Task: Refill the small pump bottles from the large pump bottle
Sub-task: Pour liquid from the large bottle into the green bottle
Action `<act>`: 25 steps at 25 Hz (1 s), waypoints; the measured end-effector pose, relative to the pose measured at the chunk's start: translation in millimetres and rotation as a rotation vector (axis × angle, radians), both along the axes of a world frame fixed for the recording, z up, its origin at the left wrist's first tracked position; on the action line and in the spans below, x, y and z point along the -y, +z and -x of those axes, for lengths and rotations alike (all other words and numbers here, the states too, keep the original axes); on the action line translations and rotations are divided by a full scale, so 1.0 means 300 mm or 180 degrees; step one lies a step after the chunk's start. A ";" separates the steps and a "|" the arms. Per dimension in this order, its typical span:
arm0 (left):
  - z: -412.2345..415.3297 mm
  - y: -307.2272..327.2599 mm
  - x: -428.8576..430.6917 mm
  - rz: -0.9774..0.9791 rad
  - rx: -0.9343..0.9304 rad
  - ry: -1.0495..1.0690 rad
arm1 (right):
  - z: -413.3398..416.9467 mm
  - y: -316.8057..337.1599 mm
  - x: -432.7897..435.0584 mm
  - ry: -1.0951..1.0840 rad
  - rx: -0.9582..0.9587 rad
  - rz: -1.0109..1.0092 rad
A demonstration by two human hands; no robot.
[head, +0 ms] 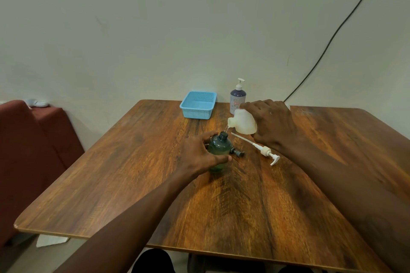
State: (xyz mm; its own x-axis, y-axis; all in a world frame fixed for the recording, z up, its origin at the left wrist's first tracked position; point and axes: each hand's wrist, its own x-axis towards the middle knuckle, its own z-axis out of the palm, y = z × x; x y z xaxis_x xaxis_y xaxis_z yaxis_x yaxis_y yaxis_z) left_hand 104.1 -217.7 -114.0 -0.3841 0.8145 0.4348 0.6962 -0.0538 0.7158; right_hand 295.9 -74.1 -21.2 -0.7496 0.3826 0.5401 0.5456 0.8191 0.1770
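Note:
My right hand (271, 124) grips a large whitish bottle (243, 123), tipped with its open neck pointing left and down. A thin stream of clear liquid runs from that neck into a small dark green bottle (219, 147) standing upright with its top off. My left hand (199, 156) is wrapped around the green bottle's side. Its dark pump head (237, 153) lies on the table just right of it. A white pump with a long tube (259, 148) lies beside that, under my right hand. A purple pump bottle (237, 96) stands upright at the back, pump on.
A light blue mesh basket (198, 105) sits at the back edge of the wooden table (221, 206), left of the purple bottle. A dark red seat (33, 144) stands left of the table. A black cable (332, 35) runs down the wall at right.

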 end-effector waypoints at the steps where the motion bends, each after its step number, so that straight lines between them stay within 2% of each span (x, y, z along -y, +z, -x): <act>1: -0.001 0.000 -0.001 0.0006 -0.0001 0.0014 | 0.000 -0.003 0.003 -0.0001 -0.0030 0.0012; 7: -0.008 -0.005 -0.003 -0.0055 -0.0009 0.0058 | 0.003 -0.040 0.016 0.0060 -0.0462 0.0374; 11: -0.004 -0.010 0.005 -0.0103 0.0095 -0.0036 | 0.009 -0.093 0.016 -0.0066 -0.0952 0.1224; 15: -0.004 -0.015 0.008 -0.0102 0.0117 -0.0072 | 0.018 -0.133 -0.008 -0.0385 -0.1311 0.1682; 19: -0.004 -0.025 0.001 -0.0084 0.0112 -0.0028 | 0.014 -0.164 -0.038 -0.0449 -0.1464 0.2273; 25: -0.004 -0.047 -0.005 -0.0084 0.0132 0.0005 | -0.018 -0.222 -0.071 -0.0634 -0.1488 0.2618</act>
State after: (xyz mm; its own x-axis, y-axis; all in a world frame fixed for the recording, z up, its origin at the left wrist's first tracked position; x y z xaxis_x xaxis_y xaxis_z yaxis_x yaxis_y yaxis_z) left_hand 105.3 -216.3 -128.1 -0.4035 0.8024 0.4398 0.6662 -0.0719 0.7423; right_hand 301.3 -52.9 -87.7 -0.4074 0.8712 0.2739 0.5577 0.4749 -0.6808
